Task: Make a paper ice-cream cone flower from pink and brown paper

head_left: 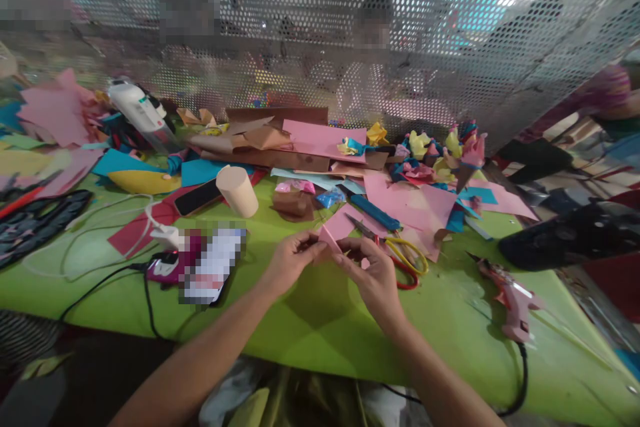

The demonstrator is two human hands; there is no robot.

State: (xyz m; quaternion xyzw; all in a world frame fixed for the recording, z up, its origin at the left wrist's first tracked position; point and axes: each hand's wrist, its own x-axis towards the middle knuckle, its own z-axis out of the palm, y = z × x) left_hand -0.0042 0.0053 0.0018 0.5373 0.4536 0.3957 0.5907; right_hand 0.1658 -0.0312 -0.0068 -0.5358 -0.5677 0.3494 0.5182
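Observation:
A small folded piece of pink paper (329, 240) is pinched between both hands above the green table. My left hand (299, 255) grips its left side with thumb and fingertips. From the right, my right hand (371, 270) closes thumb and fingers on its lower right edge. Just behind the right hand lie scissors (413, 257) with yellow and red handles, their blades pointing to the back left. Under the blades are pink paper sheets (400, 203). A blue cutter (375, 211) rests on those sheets.
A pink glue gun (515, 303) lies at right near a black cylindrical object (543, 240). At left are a phone (215, 265), a power strip (165, 267) with cables, and a beige cylinder (237, 191). Paper flowers (420, 143) and scraps line the back before a perforated metal screen (300, 33).

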